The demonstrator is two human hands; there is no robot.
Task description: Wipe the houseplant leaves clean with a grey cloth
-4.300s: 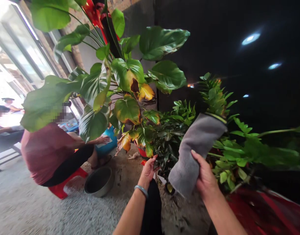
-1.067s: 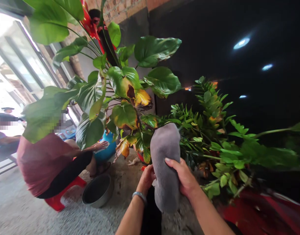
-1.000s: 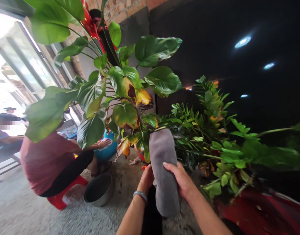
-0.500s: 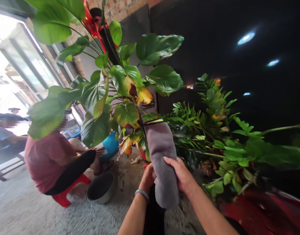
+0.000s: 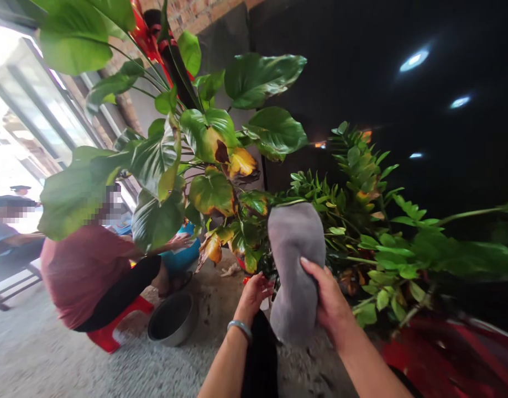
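Nearly upright lengthwise, gray plush piece point(image 5: 294, 272), clasped by right hand point(image 5: 329, 294), left hand point(image 5: 252, 296) loosely spread

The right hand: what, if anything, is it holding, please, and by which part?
The right hand holds a grey plush cloth by its right edge, about halfway down.
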